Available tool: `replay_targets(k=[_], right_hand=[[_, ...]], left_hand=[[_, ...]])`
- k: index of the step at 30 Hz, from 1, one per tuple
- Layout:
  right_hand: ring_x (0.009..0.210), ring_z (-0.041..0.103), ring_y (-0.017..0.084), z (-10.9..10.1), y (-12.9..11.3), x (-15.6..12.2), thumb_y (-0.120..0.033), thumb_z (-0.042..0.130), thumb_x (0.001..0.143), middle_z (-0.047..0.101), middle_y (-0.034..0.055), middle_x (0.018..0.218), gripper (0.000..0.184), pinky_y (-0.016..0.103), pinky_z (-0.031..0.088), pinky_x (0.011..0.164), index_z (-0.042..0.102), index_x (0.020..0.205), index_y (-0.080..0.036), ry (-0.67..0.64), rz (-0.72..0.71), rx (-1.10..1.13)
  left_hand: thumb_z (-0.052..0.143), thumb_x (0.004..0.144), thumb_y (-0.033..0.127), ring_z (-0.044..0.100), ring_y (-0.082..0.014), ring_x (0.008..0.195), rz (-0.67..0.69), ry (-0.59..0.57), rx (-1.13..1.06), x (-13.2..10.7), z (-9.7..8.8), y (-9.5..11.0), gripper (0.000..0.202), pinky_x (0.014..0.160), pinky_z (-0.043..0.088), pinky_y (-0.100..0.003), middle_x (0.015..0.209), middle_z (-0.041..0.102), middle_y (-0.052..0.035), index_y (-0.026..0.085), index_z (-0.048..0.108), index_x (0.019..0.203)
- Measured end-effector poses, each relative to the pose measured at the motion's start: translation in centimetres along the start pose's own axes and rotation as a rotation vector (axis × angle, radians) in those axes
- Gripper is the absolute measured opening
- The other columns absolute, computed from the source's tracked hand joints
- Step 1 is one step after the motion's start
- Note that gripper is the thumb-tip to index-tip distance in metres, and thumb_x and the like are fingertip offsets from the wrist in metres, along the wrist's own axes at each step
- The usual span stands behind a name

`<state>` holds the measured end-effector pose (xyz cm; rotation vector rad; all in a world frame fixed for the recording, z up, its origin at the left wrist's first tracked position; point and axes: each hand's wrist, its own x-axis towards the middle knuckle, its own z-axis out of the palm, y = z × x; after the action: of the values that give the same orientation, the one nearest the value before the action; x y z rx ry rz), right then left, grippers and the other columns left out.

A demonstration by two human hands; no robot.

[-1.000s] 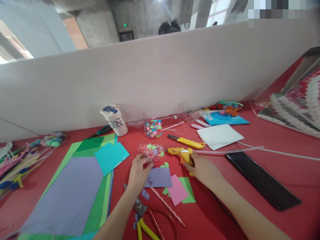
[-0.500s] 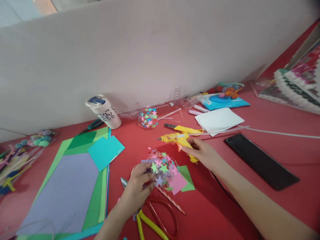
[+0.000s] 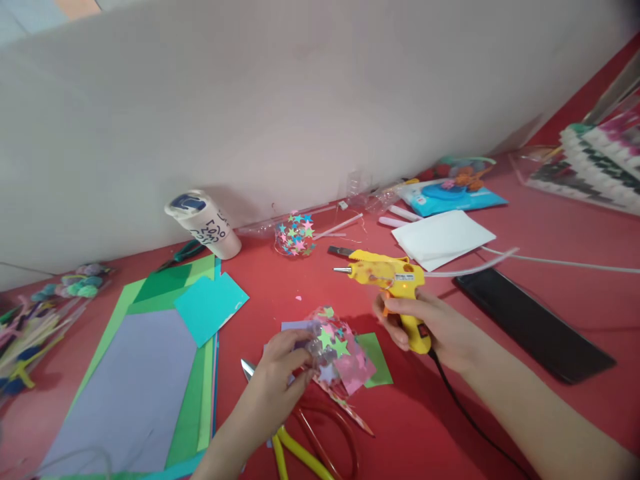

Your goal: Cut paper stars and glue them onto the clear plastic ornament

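Note:
My right hand (image 3: 425, 323) is wrapped round the handle of a yellow glue gun (image 3: 387, 277), its metal nozzle pointing left and a clear glue stick at its back. A clear ball covered in star stickers (image 3: 327, 347) is held in the fingertips of my left hand (image 3: 283, 363). Under the ball lie pink and green paper squares (image 3: 376, 363) and a pencil (image 3: 357, 417), partly hidden. Just below my left hand are scissors with red handles (image 3: 345, 433) and a yellow-handled tool (image 3: 300, 457).
Coloured paper sheets (image 3: 130, 387) lie at left, near a white tumbler (image 3: 207, 227). A second starred ball (image 3: 296, 233) sits by the wall. A yellow cutter (image 3: 370, 255), white paper (image 3: 443, 239), a black phone-like slab (image 3: 533, 327) and a blue packet (image 3: 455, 199) are at right.
My right hand has picked the glue gun up off the table and brought it slightly nearer and to the right. The ball in my left hand has shifted slightly right.

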<state>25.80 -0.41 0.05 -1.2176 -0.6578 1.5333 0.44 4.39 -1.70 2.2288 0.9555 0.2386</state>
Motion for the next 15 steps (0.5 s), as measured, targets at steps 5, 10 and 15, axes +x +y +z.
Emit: replay_targets(k=[5, 10, 15], right_hand=[[0.035, 0.045, 0.006, 0.1, -0.4, -0.3, -0.033, 0.069, 0.072, 0.069, 0.0041, 0.064, 0.02, 0.021, 0.031, 0.036, 0.063, 0.068, -0.015, -0.023, -0.029, -0.026], [0.036, 0.047, 0.006, -0.1, -0.1, -0.1, -0.031, 0.069, 0.072, 0.068, 0.0017, 0.063, 0.017, 0.02, 0.034, 0.039, 0.061, 0.074, -0.015, -0.025, -0.028, -0.026], [0.037, 0.048, 0.005, -0.2, 0.3, 0.2, -0.033, 0.071, 0.071, 0.067, 0.0011, 0.064, 0.02, 0.019, 0.035, 0.04, 0.062, 0.074, -0.015, -0.027, -0.018, -0.022]], left_hand=[[0.045, 0.085, 0.012, 0.051, -0.0249, 0.115, 0.026, 0.0, 0.096, -0.3, 0.2, 0.3, 0.022, 0.096, 0.042, -0.044, 0.118, 0.056, -0.0106, 0.021, 0.065, 0.085], [0.044, 0.086, 0.011, 0.052, -0.0251, 0.111, -0.002, 0.04, 0.13, -1.1, 1.0, 1.0, 0.023, 0.091, 0.045, -0.043, 0.115, 0.054, -0.0101, 0.022, 0.065, 0.084], [0.045, 0.088, 0.019, 0.055, -0.0259, 0.106, -0.093, 0.072, 0.082, -2.0, 2.6, 1.5, 0.023, 0.088, 0.048, -0.044, 0.112, 0.053, -0.0119, 0.022, 0.067, 0.084]])
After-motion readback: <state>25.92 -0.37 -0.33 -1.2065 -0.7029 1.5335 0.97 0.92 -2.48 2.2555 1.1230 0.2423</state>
